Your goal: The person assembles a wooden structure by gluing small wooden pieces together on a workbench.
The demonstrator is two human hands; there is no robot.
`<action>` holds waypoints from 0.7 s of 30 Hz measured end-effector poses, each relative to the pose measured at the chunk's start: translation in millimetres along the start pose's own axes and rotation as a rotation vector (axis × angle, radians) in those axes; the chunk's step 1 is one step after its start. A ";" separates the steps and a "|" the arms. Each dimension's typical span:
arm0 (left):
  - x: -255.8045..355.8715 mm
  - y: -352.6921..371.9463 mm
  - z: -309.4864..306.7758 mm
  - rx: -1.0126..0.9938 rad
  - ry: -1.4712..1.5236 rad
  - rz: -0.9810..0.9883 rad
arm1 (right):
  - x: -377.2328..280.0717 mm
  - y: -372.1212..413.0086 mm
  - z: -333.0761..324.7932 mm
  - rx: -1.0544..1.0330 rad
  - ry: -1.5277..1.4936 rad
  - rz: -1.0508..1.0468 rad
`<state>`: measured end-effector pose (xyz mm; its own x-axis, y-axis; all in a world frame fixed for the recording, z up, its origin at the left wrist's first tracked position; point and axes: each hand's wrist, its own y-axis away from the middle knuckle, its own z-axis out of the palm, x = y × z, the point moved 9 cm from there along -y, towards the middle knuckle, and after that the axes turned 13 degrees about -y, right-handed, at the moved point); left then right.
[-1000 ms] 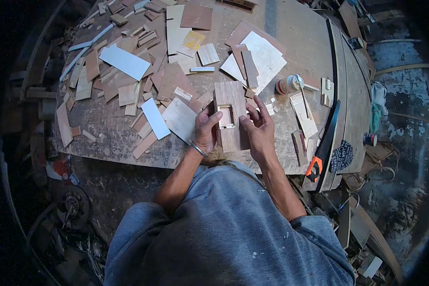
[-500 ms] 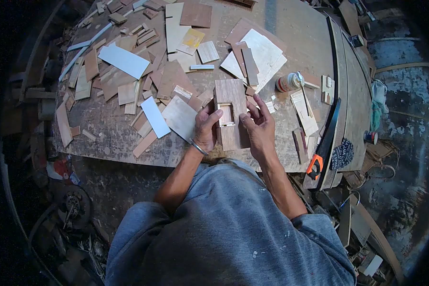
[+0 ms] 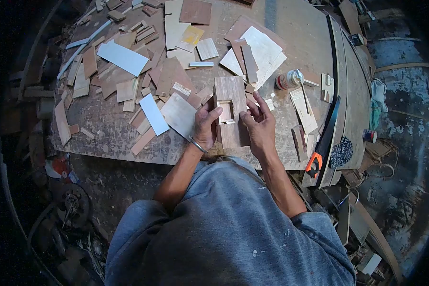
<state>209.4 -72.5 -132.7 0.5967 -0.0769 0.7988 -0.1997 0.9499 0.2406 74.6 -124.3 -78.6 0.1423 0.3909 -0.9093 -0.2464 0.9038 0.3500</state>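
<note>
Between my two hands is a rectangular wooden block [image 3: 232, 89] with a rectangular cutout near its middle, its long side pointing away from me. My left hand [image 3: 207, 125] grips the block's left edge, the thumb lying beside the cutout. Along the right edge my right hand [image 3: 260, 125] holds it too, with the thumb on the face and some fingers raised apart. A pale lining shows inside the cutout. The block is above the near edge of the workbench [image 3: 105, 143]. Its underside is hidden.
Wood offcuts [image 3: 124, 90] and white panels [image 3: 153, 116] cover the bench's left side. To the right are an open can [image 3: 287, 80] with a brush-like stick, a handsaw [image 3: 323, 138] with an orange handle, and a dark patterned cloth [image 3: 341, 152]. Light sheets [image 3: 262, 47] lie beyond the block.
The block and both hands stay almost in place, with the block slightly higher in view. The camera view has shifted a little. The grip looks the same.
</note>
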 end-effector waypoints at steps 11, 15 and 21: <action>1.4 2.6 -0.5 -0.002 0.042 0.006 | 0.9 5.8 -3.0 0.048 -0.054 0.001; 1.0 3.5 -1.4 0.001 0.043 -0.007 | -1.9 6.1 -2.8 0.063 -0.038 -0.024; -5.1 2.0 -4.2 -0.007 0.061 -0.010 | -0.1 4.6 -3.4 0.039 -0.025 -0.032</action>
<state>209.2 -68.9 -138.6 0.6451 -0.0680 0.7611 -0.1880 0.9513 0.2443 70.2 -120.7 -77.6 0.1734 0.3651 -0.9147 -0.2033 0.9220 0.3295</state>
